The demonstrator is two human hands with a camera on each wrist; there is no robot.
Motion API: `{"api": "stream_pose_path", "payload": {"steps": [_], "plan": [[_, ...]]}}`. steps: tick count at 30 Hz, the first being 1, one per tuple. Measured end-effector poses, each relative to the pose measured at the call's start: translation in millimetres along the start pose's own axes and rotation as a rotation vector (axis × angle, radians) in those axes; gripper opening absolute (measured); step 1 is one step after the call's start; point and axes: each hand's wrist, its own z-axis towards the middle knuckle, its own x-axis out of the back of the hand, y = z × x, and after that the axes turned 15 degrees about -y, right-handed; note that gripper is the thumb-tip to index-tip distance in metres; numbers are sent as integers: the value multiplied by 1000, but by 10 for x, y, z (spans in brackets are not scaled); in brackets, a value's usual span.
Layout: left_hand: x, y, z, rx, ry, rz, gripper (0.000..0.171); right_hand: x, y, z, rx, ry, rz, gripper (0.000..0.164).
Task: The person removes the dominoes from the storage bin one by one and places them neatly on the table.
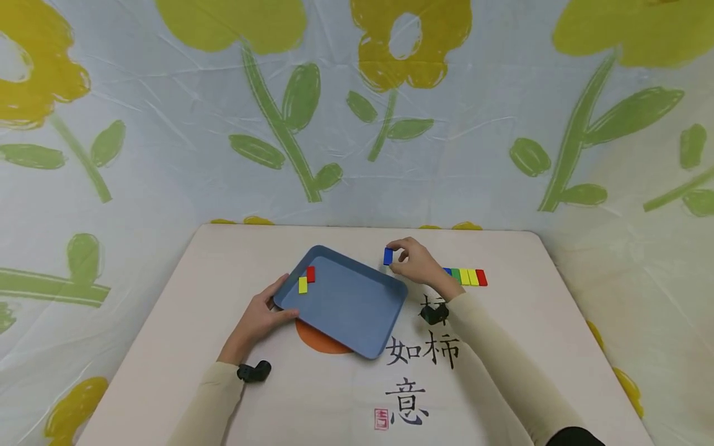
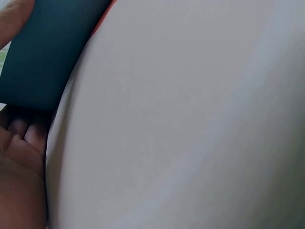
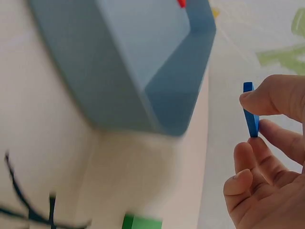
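A blue-grey tray has its left end gripped by my left hand. In the left wrist view the thumb lies on one side of the tray, with curled fingers below. A red tile and a yellow tile lie in the tray near that end. Past the tray's far right corner, my right hand pinches a blue tile upright between thumb and fingers. The right wrist view shows this blue tile edge-on, with the other fingers curled below.
Right of the tray, partly behind my right wrist, a row of coloured tiles in blue, green, yellow and red lies on the table. The table cover bears black characters and an orange shape. A flowered cloth hangs behind the table.
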Motion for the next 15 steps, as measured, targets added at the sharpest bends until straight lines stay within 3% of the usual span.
{"api": "stream_pose_path", "payload": {"steps": [7,15], "plan": [[-13,26,-6,21,8,33,88,142,268,-197,-62,31,5,46],[-5,349,-121,21,-12,28,87,306,578,-493,-130,61,14,46]]}}
